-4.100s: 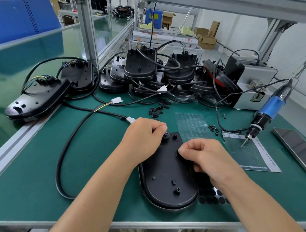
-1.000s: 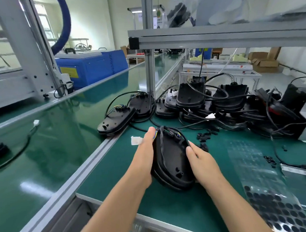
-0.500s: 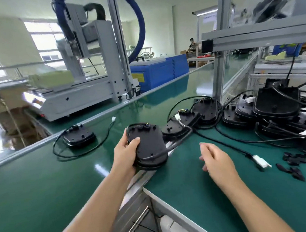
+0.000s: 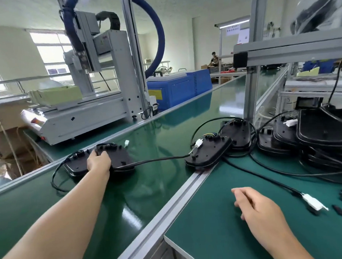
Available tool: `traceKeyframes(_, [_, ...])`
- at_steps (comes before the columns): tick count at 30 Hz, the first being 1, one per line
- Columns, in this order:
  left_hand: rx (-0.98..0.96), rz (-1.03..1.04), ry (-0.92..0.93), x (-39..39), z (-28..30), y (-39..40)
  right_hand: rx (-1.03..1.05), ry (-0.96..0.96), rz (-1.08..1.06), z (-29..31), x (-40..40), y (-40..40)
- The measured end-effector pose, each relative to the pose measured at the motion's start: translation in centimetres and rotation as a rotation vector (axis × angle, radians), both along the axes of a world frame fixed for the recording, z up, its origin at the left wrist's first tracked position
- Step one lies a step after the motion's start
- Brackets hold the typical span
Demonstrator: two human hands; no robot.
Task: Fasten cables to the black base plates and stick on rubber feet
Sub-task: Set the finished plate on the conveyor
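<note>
We are setting a wired base plate (image 4: 116, 158) on the belt (image 4: 166, 133) in our gripping left hand (image 4: 98, 162) — right hand (image 4: 257, 208) relaxed, a stack (image 4: 325, 133) beside the belt seemingly waiting.

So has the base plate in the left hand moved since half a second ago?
Yes. The left hand carried the base plate leftward, away from the aluminium rail, onto the conveyor belt.

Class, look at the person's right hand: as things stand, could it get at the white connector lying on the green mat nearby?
Probably yes. The right hand hovers open over the mat, and the white connector lies just beside it with nothing between them.
</note>
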State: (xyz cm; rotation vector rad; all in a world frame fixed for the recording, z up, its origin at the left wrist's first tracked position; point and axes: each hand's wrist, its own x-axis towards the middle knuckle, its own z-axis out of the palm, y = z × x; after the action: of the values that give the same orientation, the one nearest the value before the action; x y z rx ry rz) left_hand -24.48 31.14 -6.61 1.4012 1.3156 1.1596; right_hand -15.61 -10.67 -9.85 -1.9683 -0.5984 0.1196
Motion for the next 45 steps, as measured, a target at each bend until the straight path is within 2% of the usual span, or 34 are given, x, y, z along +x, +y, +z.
traceKeyframes(3, [0.034,-0.023,0.299,0.5,0.8,0.7,-0.013,-0.014,-0.009,-0.2,0.1,0.3])
traceKeyframes(7, [0.185,-0.081,0.919,0.2,2.2,0.8,-0.033,-0.035,-0.01,-0.2,-0.1,0.6])
traceKeyframes(9, [0.401,-0.012,1.188,0.2,3.4,-0.5,-0.036,-0.039,-0.007,-0.1,-0.1,0.7])
traceKeyframes(11, [0.728,0.022,1.291,0.8,4.5,-2.6,-0.027,-0.034,-0.017,-0.1,-0.1,0.7])
traceKeyframes(13, [0.923,-0.234,1.254,2.4,5.1,-5.7,-0.011,-0.025,-0.03,-0.1,-0.1,0.6])
traceKeyframes(15, [0.788,-0.662,1.109,3.8,5.0,-9.4,0.002,-0.021,-0.036,-0.2,-0.2,0.6])
traceKeyframes(16, [0.719,-0.811,1.111,4.4,4.9,-11.0,0.01,-0.018,-0.037,-0.2,-0.2,0.6])
traceKeyframes(18, [0.739,-0.954,1.269,5.1,4.4,-13.0,0.023,-0.019,-0.041,-0.2,-0.2,0.5])
traceKeyframes(20, [0.782,-0.976,1.369,5.8,4.0,-13.4,0.024,-0.025,-0.046,-0.2,-0.2,0.5])
traceKeyframes(23, [0.665,-0.909,1.27,6.8,4.3,-12.1,0.018,-0.025,-0.041,-0.3,-0.1,0.4])
traceKeyframes(27, [0.474,-0.535,0.997,6.5,4.5,-8.1,0.004,-0.025,-0.027,-0.1,0.0,0.3])
traceKeyframes(30, [0.354,-0.373,0.956,5.0,3.4,-6.5,0.012,-0.014,-0.027,0.1,0.0,0.2])
traceKeyframes(32, [0.35,-0.302,1.0,4.2,2.6,-6.9,0.042,0.003,-0.015,0.3,-0.1,0.4])
traceKeyframes(34, [0.466,-0.261,1.011,4.5,2.4,-8.6,0.092,0.052,-0.01,0.6,-0.2,0.4])
traceKeyframes(37, [0.68,-0.444,0.884,6.5,2.4,-12.8,0.162,0.158,0.008,1.3,-0.2,-0.3])
traceKeyframes(40, [0.733,-0.679,0.751,9.4,2.6,-17.9,0.215,0.208,0.013,2.2,-0.2,-2.0])
traceKeyframes(43, [0.703,-0.808,0.912,12.4,2.6,-21.1,0.282,0.218,-0.019,3.0,0.0,-4.7])
traceKeyframes(45, [0.607,-0.859,1.001,13.9,2.1,-21.8,0.321,0.206,-0.056,3.4,0.2,-7.0])
